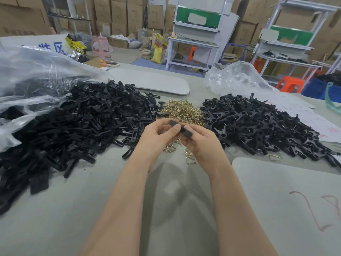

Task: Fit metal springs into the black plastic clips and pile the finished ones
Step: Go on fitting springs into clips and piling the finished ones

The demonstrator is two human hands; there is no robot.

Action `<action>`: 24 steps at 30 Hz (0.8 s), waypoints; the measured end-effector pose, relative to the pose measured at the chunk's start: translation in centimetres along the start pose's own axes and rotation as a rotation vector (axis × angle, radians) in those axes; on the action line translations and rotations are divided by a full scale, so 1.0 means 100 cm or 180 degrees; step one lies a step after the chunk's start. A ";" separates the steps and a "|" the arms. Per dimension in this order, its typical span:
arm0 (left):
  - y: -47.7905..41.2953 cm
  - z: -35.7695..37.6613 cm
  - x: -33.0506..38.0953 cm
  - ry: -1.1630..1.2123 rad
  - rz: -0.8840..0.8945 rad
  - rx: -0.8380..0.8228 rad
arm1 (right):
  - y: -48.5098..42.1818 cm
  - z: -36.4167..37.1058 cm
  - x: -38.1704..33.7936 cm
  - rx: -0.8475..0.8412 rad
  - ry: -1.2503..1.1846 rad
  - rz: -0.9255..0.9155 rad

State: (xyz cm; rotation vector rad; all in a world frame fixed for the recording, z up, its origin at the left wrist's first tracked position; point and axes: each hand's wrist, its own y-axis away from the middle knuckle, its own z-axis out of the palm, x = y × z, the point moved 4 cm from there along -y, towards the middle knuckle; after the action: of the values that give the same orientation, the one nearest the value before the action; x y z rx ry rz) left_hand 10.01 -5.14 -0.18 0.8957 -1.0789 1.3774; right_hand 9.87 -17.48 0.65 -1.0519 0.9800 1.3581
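Both hands on one black clip (pixel 181 128): left hand (pixel 156 133) pinches its far-left end, right hand (pixel 200 143) its near-right end. Long axis runs diagonal between my grips. Springs (pixel 182 110) sit just beyond. Finished pile (pixel 262 126) lies right, nearer my right hand.

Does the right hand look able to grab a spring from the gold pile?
Probably yes: the spring pile lies just beyond the right hand, nothing between, but its fingers pinch the clip with the left hand.
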 end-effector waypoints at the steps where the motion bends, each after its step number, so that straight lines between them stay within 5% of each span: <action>1: 0.000 0.000 0.000 -0.0094 -0.0043 -0.0018 | 0.000 -0.003 0.000 0.0043 0.0000 0.0072; 4: 0.001 0.002 -0.002 -0.0026 -0.0204 0.0088 | -0.002 -0.015 0.000 0.0476 0.0080 0.0140; 7: 0.000 -0.003 -0.003 0.0830 -0.0495 0.0405 | -0.002 -0.037 -0.005 0.1074 0.2122 -0.0102; 9: -0.001 -0.010 -0.003 0.1716 -0.0692 0.0611 | 0.000 -0.041 0.000 0.0871 0.3381 0.0192; 12: 0.000 -0.016 -0.002 0.2489 -0.0783 0.0780 | -0.002 -0.033 0.015 0.0462 0.4116 0.0482; 19: 0.004 -0.013 -0.001 0.3081 -0.0988 0.0877 | -0.010 -0.006 0.024 0.0676 0.3383 -0.0718; 24: 0.005 -0.008 -0.001 0.3156 -0.1231 0.0658 | -0.011 -0.016 0.024 0.0868 0.2235 -0.0575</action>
State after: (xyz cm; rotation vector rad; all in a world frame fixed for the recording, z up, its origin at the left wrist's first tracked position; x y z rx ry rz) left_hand 9.59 -4.41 -0.52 0.4098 -0.0051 1.3522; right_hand 11.05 -18.34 -2.04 -1.3954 1.4871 0.6732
